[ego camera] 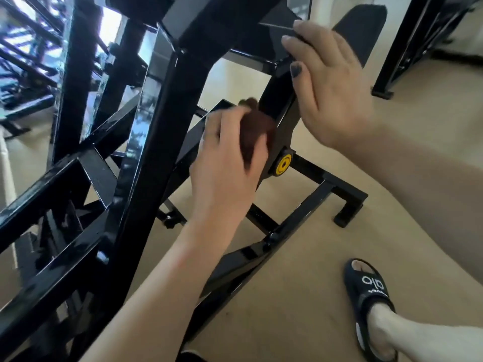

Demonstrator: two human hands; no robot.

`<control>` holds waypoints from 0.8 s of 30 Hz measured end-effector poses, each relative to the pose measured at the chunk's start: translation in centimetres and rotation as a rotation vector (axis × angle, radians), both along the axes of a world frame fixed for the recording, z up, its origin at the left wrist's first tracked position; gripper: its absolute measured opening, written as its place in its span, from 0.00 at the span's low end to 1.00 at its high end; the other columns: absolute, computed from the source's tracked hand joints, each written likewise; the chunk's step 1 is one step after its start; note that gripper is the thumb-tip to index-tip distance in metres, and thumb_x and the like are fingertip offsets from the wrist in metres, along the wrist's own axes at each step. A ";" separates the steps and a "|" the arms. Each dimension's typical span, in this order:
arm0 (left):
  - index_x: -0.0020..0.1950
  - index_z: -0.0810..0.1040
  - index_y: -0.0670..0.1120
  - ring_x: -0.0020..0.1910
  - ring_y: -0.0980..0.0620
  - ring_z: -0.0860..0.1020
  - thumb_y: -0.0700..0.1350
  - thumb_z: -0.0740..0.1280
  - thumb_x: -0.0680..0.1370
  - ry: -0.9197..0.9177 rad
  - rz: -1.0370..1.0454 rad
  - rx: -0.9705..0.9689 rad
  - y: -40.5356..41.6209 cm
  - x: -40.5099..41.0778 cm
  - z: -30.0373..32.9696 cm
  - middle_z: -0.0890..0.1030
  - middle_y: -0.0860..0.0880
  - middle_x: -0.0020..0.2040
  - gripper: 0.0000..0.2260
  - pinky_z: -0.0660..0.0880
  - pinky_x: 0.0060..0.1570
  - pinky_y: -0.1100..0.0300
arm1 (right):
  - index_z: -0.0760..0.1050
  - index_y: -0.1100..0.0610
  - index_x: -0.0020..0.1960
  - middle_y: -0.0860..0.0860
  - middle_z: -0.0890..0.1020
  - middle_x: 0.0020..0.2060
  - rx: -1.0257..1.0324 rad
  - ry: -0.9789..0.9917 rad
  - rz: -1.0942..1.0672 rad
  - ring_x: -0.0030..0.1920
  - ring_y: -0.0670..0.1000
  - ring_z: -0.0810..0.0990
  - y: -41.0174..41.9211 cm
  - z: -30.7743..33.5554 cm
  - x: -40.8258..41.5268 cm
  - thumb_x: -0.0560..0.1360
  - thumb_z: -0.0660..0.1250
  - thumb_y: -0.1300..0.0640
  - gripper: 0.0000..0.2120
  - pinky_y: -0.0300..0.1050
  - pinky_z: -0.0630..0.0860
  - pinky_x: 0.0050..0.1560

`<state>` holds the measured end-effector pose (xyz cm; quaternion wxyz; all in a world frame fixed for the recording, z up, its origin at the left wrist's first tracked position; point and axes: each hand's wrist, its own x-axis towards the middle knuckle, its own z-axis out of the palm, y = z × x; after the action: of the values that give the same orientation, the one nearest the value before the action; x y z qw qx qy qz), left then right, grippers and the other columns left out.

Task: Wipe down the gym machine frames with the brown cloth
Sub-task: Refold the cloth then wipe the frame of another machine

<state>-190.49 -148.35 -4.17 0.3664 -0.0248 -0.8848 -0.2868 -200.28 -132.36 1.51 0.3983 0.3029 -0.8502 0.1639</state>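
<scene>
A black slide sandal (371,299) stands on beige floor (300,296).

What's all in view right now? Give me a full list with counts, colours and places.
machine frame: one, glossy black, fills the left and centre, its base bars run along the floor
yellow cap: one, yellow, on the pivot plate at the centre, just right of the cloth
seat pad: one, black, top right, behind the right hand
second frame: one, black, far right edge, standing on the floor
floor: beige, lower right
brown cloth: one, brown, bunched in the left hand against the pivot plate
sandal: one, black with white lettering, on the foot at lower right
left hand: centre, fingers curled round the cloth
right hand: upper right, fingers resting on the frame's bar
</scene>
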 end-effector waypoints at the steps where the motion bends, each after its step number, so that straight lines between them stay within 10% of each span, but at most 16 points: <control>1: 0.66 0.67 0.54 0.56 0.53 0.75 0.53 0.64 0.81 -0.015 0.004 0.008 -0.1 1.0 -1.0 0.72 0.51 0.65 0.15 0.73 0.42 0.62 | 0.72 0.65 0.74 0.60 0.73 0.73 -0.048 0.006 0.003 0.74 0.57 0.67 -0.5 -0.4 0.1 0.86 0.52 0.58 0.21 0.54 0.62 0.77; 6: 0.58 0.70 0.58 0.51 0.59 0.75 0.50 0.67 0.76 -0.058 0.018 0.143 -0.8 2.1 -1.6 0.75 0.57 0.57 0.13 0.69 0.42 0.71 | 0.73 0.68 0.71 0.62 0.75 0.70 -0.145 0.077 -0.023 0.70 0.51 0.61 -1.7 -1.2 0.1 0.85 0.55 0.61 0.19 0.57 0.66 0.74; 15: 0.57 0.73 0.54 0.47 0.52 0.80 0.45 0.66 0.79 -0.246 0.101 0.491 -0.9 -1.2 2.2 0.78 0.56 0.46 0.09 0.81 0.49 0.46 | 0.73 0.68 0.70 0.61 0.75 0.70 -0.149 0.069 -0.046 0.70 0.51 0.61 -2.1 -1.2 0.5 0.84 0.55 0.61 0.19 0.57 0.66 0.74; 24: 0.63 0.76 0.46 0.51 0.57 0.76 0.45 0.68 0.81 0.080 -0.030 0.168 0.6 -0.3 2.2 0.80 0.51 0.56 0.12 0.71 0.47 0.73 | 0.67 0.62 0.78 0.55 0.71 0.74 -0.314 -0.190 0.154 0.76 0.51 0.67 -0.2 -0.6 -0.4 0.87 0.50 0.58 0.21 0.46 0.63 0.76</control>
<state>-190.75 -147.77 -1.92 0.3978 -0.0187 -0.8420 -0.3641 -200.67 -132.53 0.95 0.3449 0.2843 -0.8223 0.3522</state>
